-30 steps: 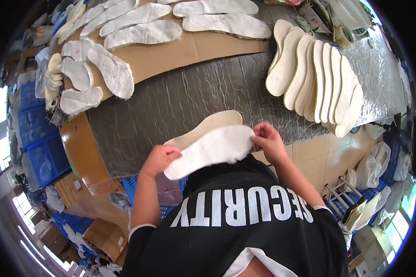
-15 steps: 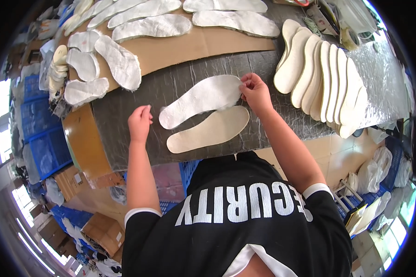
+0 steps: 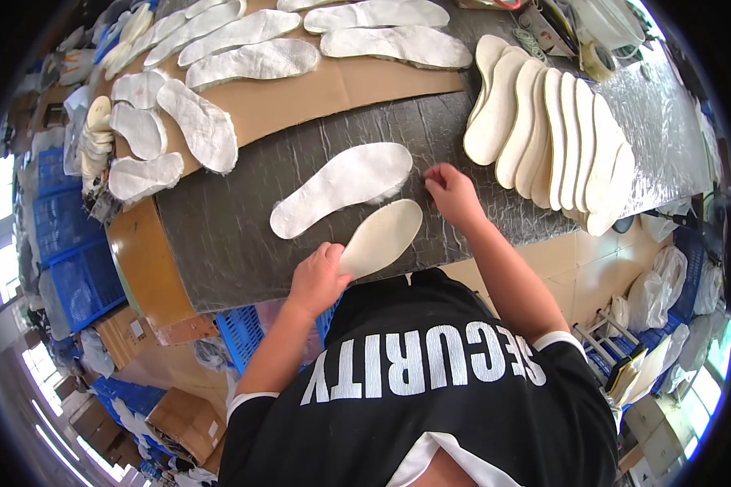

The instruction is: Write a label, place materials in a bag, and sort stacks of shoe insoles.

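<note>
A white fleecy insole lies on the dark tabletop, its wide end toward the right. Nearer to me is a smooth cream insole, and my left hand has closed around its narrow end, hiding that part. Just right of the white insole's wide end is my right hand, apart from it. Its finger and thumb are slightly apart, and I see nothing between them.
More cream insoles lie fanned in an overlapping row at the right. White fleecy insoles rest on a brown cardboard sheet along the far side and left. Clear plastic containers stand at the far right. Blue crates are off to the left.
My left hand has moved right and toward me, taking hold of the cream insole's narrow end. My right hand has let go of the white insole's wide end and drawn slightly nearer.
</note>
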`<move>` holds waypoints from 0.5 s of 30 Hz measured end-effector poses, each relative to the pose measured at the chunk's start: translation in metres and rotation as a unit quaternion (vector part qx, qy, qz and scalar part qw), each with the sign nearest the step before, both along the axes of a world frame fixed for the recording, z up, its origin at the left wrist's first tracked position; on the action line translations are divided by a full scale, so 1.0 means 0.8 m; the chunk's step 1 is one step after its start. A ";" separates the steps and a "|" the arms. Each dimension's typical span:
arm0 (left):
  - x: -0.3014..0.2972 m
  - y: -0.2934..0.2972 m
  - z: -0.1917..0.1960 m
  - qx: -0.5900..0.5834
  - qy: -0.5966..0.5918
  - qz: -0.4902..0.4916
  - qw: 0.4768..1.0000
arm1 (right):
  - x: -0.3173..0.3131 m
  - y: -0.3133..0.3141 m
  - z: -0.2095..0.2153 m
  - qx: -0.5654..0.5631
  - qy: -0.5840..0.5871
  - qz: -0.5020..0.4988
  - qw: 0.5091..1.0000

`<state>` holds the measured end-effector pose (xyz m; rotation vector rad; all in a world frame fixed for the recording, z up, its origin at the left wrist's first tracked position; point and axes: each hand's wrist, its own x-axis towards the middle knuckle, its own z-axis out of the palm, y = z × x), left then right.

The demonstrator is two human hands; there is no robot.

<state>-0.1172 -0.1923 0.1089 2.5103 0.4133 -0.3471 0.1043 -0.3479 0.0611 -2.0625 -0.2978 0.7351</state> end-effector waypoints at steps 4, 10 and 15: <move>-0.001 -0.002 0.020 0.048 -0.007 -0.064 0.997 | -0.016 -0.041 0.026 -0.041 0.190 0.039 0.980; 0.010 -0.021 0.052 0.207 -0.115 -0.047 0.971 | -0.041 -0.050 0.049 0.283 0.518 -0.080 0.803; 0.014 -0.015 0.067 0.226 -0.077 -0.049 0.970 | -0.033 -0.034 0.056 0.286 0.462 0.014 0.839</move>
